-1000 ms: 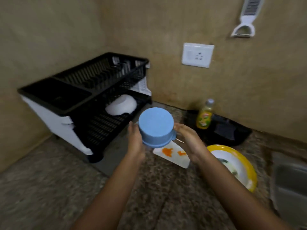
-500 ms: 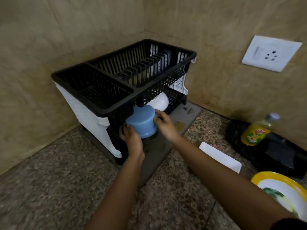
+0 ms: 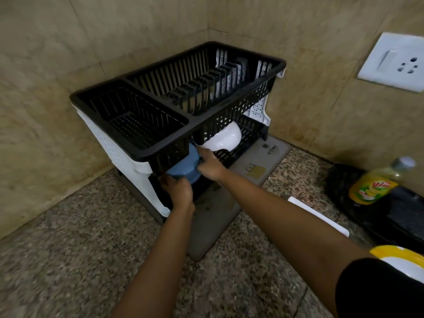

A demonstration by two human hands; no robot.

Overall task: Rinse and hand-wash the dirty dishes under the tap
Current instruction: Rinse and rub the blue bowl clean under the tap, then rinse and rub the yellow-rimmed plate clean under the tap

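A blue bowl (image 3: 183, 167) sits tilted, bottom up, at the front of the lower shelf of the black two-tier dish rack (image 3: 241, 72). My left hand (image 3: 177, 190) grips its near rim from below and my right hand (image 3: 210, 165) grips its right side. The rack's upper tray hides the top of the bowl. A white bowl (image 3: 226, 136) rests upside down on the same shelf, just behind and to the right. A yellow-rimmed plate (image 3: 399, 254) with food traces lies at the right edge, partly behind my right sleeve.
The rack stands in the wall corner on a grey drip mat (image 3: 250, 171). To the right are a white board (image 3: 321, 218), a yellow dish-soap bottle (image 3: 374, 185) and a black tray (image 3: 394, 216). A wall socket (image 3: 394, 63) is up right. Speckled granite counter (image 3: 68, 260) fills the foreground.
Both hands carried the blue bowl from mid-air over the counter to the rack and pushed it further under the upper tray. The view has swung left and moved closer.
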